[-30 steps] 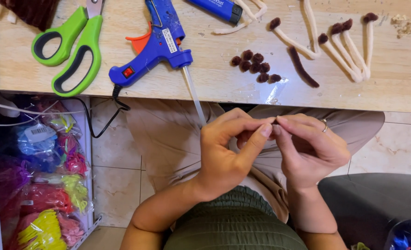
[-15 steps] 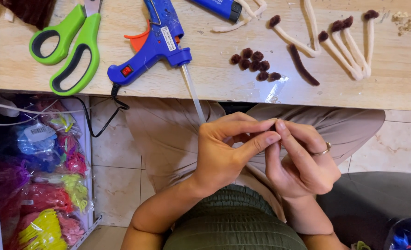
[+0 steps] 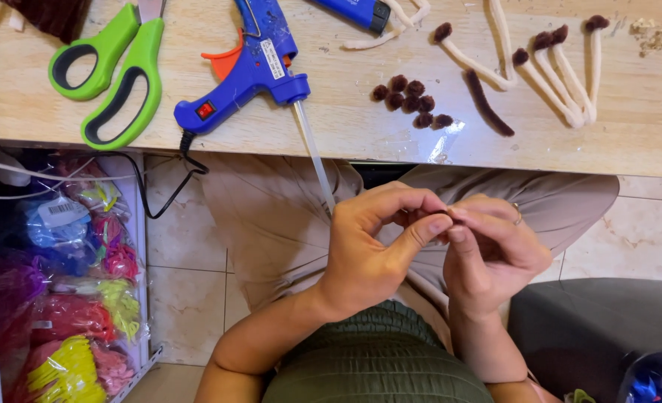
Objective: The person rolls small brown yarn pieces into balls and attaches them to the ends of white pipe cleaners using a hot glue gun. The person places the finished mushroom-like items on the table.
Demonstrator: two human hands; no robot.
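Two hands pinched together over the lap, below the table edge (image 3: 495, 160). Left hand (image 3: 372, 250) and right hand (image 3: 495, 254) now fingertip to fingertip, closed tight on a tiny dark brown fuzzy bit (image 3: 444, 216), mostly hidden. Half a second ago right hand tucked lower behind the left; now up and level, probably rolling the bit. More brown fuzzy balls (image 3: 411, 101) up on the table, beside the blue glue gun (image 3: 249, 71).

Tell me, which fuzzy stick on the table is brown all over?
The short dark brown pipe cleaner, lying slanted right of the brown pompoms. The other pipe cleaners are cream stems with only a brown tip.
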